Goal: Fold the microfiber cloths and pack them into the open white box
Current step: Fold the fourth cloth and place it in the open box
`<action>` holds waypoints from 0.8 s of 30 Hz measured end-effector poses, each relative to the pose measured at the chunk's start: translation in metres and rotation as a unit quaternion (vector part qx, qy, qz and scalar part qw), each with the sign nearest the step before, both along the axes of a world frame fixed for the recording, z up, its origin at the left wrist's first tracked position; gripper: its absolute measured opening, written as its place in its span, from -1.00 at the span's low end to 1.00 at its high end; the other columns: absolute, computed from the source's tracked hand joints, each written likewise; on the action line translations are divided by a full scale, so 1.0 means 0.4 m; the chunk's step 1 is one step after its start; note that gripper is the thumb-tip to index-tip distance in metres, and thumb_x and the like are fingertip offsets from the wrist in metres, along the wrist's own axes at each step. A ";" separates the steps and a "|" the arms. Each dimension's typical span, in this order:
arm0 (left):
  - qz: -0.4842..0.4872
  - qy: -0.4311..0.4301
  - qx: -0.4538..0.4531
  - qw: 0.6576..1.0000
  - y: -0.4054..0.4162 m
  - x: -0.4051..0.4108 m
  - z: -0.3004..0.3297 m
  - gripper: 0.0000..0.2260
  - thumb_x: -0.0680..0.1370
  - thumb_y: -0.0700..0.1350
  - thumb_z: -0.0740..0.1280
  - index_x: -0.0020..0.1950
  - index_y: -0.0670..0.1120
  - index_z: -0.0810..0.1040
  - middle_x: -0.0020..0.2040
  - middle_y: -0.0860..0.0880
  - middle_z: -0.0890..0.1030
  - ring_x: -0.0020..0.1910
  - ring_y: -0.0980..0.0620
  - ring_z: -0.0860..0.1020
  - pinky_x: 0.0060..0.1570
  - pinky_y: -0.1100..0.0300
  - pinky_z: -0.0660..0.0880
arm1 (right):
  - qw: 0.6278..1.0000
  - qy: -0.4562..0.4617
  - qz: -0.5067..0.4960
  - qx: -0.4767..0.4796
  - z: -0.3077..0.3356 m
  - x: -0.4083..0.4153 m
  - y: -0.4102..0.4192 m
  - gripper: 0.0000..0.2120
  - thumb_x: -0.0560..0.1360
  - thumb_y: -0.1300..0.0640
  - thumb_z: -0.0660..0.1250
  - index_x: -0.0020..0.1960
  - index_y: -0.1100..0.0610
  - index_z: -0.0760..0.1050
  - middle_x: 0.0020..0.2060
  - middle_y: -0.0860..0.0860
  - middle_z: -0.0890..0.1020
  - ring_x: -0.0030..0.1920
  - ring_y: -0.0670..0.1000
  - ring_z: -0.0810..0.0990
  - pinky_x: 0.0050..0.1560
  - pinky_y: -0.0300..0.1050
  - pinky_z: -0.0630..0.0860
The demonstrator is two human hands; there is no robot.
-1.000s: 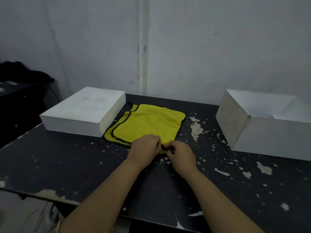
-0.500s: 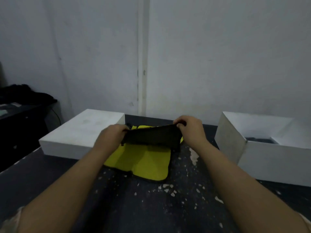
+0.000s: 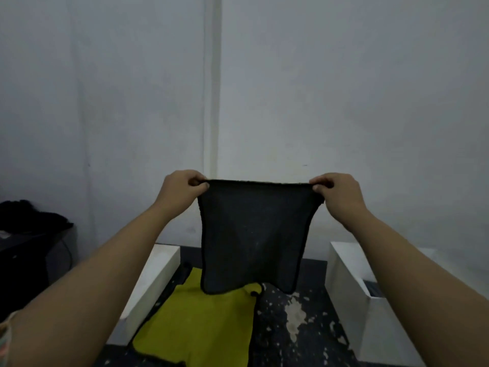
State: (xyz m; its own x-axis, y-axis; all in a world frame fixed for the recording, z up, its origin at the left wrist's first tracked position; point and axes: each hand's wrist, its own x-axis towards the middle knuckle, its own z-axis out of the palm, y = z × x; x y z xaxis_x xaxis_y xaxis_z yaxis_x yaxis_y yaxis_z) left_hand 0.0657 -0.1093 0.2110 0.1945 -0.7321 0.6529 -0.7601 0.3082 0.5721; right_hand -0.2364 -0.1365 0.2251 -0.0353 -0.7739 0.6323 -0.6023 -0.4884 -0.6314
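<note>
A microfiber cloth (image 3: 254, 234), its dark grey side toward me, hangs spread out in the air above the table. My left hand (image 3: 182, 189) pinches its top left corner and my right hand (image 3: 336, 192) pinches its top right corner. Below it, a stack of yellow cloths (image 3: 195, 324) with black trim lies flat on the table. The open white box (image 3: 352, 287) stands at the right, partly hidden by my right forearm; a dark shape shows inside it.
A closed white box (image 3: 156, 276) sits left of the yellow stack. The black table (image 3: 299, 329) has chipped, pale patches. A grey wall rises right behind it. Dark furniture with black items (image 3: 29, 221) stands at the far left.
Both hands picked the top cloth off the yellow stack by its near edge, then raised it high and spread apart, so it now hangs open. The view tilted up.
</note>
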 end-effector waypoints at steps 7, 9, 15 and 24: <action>-0.092 0.130 0.014 0.987 0.002 -0.075 0.083 -0.84 0.47 -0.15 0.39 0.02 -0.18 0.62 -0.10 -0.11 0.66 -0.10 -0.01 0.63 -0.03 0.18 0.57 | 1.000 -0.023 -0.009 -0.014 0.078 -0.108 0.028 -0.83 0.47 0.31 0.34 0.03 0.26 0.62 -0.04 0.18 0.66 -0.08 0.04 0.56 0.00 -0.15 0.43; -0.115 0.145 0.032 0.982 0.006 -0.100 0.087 -0.85 0.49 -0.18 0.37 0.01 -0.21 0.61 -0.11 -0.12 0.65 -0.13 0.02 0.62 -0.13 0.30 0.57 | 0.999 -0.033 -0.006 -0.003 0.080 -0.132 0.035 -0.84 0.46 0.31 0.35 0.02 0.25 0.63 -0.05 0.17 0.66 -0.08 0.06 0.58 0.02 -0.12 0.47; -0.164 0.184 0.046 0.968 0.017 -0.158 0.089 -0.89 0.50 -0.21 0.34 -0.01 -0.20 0.60 -0.13 -0.09 0.63 -0.15 0.05 0.60 -0.22 0.40 0.57 | 0.997 -0.082 0.008 0.008 0.077 -0.195 0.054 -0.86 0.44 0.31 0.37 -0.02 0.22 0.64 -0.14 0.12 0.66 -0.05 0.10 0.61 0.13 0.04 0.55; -0.222 0.220 0.057 0.948 0.119 -0.206 0.044 -0.90 0.53 -0.17 0.30 -0.01 -0.14 0.59 -0.06 -0.11 0.62 -0.06 0.01 0.59 -0.06 0.18 0.55 | 0.992 -0.115 0.051 0.004 0.033 -0.245 0.156 -0.86 0.50 0.30 0.29 -0.04 0.17 0.62 -0.18 0.05 0.62 -0.17 -0.03 0.57 -0.08 -0.13 0.56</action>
